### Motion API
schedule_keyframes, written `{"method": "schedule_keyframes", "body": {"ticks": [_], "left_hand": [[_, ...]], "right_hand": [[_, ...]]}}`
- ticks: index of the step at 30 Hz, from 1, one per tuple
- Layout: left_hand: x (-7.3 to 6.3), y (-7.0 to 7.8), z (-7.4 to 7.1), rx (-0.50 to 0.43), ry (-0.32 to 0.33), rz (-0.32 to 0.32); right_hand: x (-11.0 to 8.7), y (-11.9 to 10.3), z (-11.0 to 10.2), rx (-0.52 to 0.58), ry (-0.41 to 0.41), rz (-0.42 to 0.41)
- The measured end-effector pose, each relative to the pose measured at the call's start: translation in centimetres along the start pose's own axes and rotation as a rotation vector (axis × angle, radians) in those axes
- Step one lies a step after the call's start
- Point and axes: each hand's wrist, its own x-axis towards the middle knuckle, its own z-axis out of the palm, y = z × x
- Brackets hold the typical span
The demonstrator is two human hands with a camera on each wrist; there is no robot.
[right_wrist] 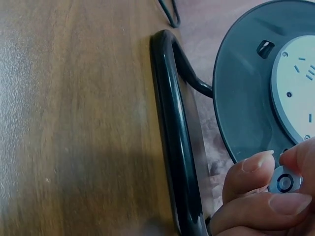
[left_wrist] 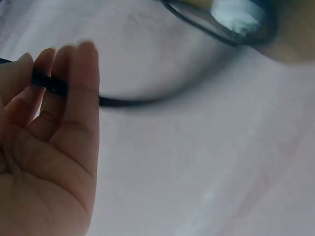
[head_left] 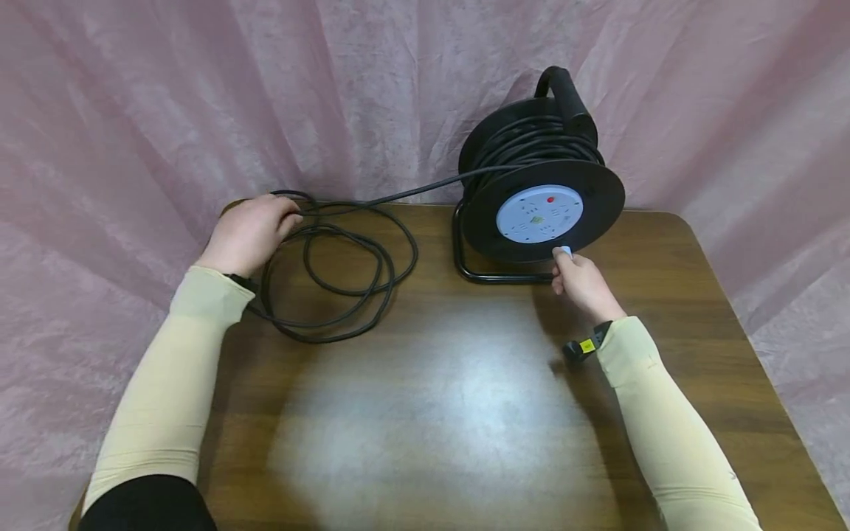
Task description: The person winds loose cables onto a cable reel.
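A black cable reel (head_left: pixel 479 230) stands at the back right of the table, with a pale round socket panel (head_left: pixel 539 210) on its face. At the panel's lower edge, the thumb and fingers of my right hand (head_left: pixel 583 289) pinch a small pale knob (right_wrist: pixel 285 182). At the back left, my left hand (head_left: pixel 246 234) holds the black cable (left_wrist: pixel 125 102) between thumb and fingertips. From the reel's drum the cable runs left in a line, and several loose loops (head_left: pixel 339 338) lie beside the left hand.
The reel rests on a black tubular stand (right_wrist: pixel 174 132) and has a carrying handle (head_left: pixel 564 92) on top. A pink curtain (head_left: pixel 398 88) hangs right behind the wooden table (head_left: pixel 432 442). Camera straps circle both wrists.
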Motion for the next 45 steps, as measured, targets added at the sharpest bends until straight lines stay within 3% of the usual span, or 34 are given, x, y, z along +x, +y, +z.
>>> {"method": "schedule_keyframes", "body": {"ticks": [3,7,10,13,16,21,24,26,28,31,36,41,43,45], "left_hand": [[0.0,-1.0,-2.4,-0.019,-0.049,-0.064],[-0.1,-1.7,-5.2,-0.067,-0.111,-0.199],[-0.4,-2.1,-6.4,-0.163,-0.102,-0.284],[-1.0,-2.5,-6.7,-0.27,-0.063,-0.326],[-1.5,-2.6,-5.4,-0.318,0.016,-0.349],[-1.2,-2.4,-1.0,-0.377,0.207,-0.398],[-1.2,-2.1,1.7,-0.415,0.257,-0.453],[-1.2,-1.8,3.2,-0.436,0.256,-0.474],[-1.4,-1.5,4.5,-0.438,0.23,-0.474],[-1.7,-1.2,5.9,-0.397,0.198,-0.423],[-1.4,-0.9,6.5,-0.316,0.094,-0.312],[-1.0,0.0,5.2,-0.274,-0.146,-0.255],[-1.1,1.1,4.0,-0.221,-0.191,-0.233],[-1.1,2.7,2.6,-0.175,-0.185,-0.193]], "right_hand": [[-0.1,0.0,-0.1,0.003,-0.006,0.012],[-0.1,0.0,-0.1,0.009,-0.012,0.028],[-0.1,0.0,-0.1,0.013,-0.017,0.032],[0.1,0.1,0.0,0.015,-0.019,0.031],[0.1,0.1,0.2,0.008,-0.01,0.027],[0.1,0.2,0.2,0.007,-0.001,0.027],[0.2,0.3,0.4,0.014,0.002,0.022],[0.2,0.2,0.6,0.016,0.012,0.018],[0.3,0.2,0.7,0.014,0.011,0.012],[0.3,0.1,0.9,0.01,0.003,0.008],[0.4,0.1,1.0,-0.014,0.001,0.008],[0.5,0.1,1.0,-0.015,-0.01,0.014],[0.6,0.0,1.1,-0.01,-0.019,0.023],[0.6,0.0,1.2,-0.013,-0.023,0.03]]}}
